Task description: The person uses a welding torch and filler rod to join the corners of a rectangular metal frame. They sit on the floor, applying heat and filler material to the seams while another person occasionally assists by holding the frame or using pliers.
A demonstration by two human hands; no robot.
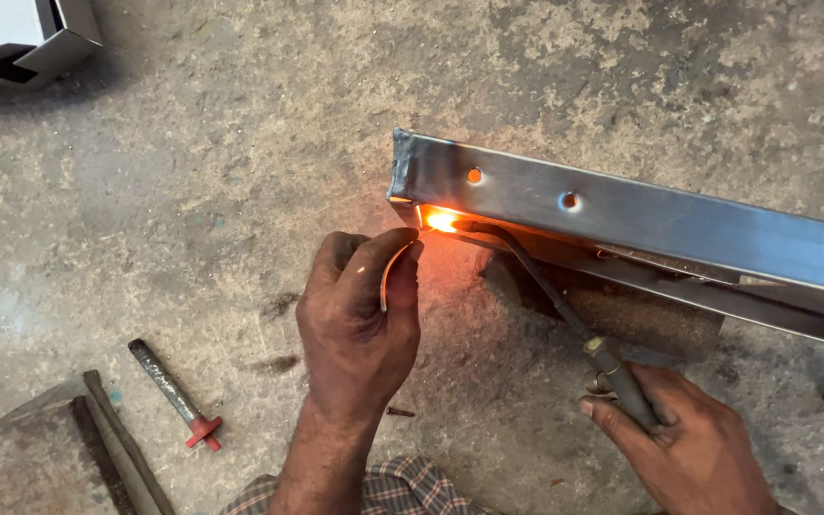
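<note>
Steel rectangular tube (641, 215) is glowing orange at its end, where my right hand (689, 439) is gripping a slim torch (565, 315); my left hand (360, 319) is pinching thin curved rod (391, 269).

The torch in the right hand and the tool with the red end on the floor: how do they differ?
The torch is held by the right hand, its tip glowing at the metal channel; the red-ended tool lies untouched on the floor. The torch is longer and bent; the tool is short and straight. Both are slim rods.
</note>
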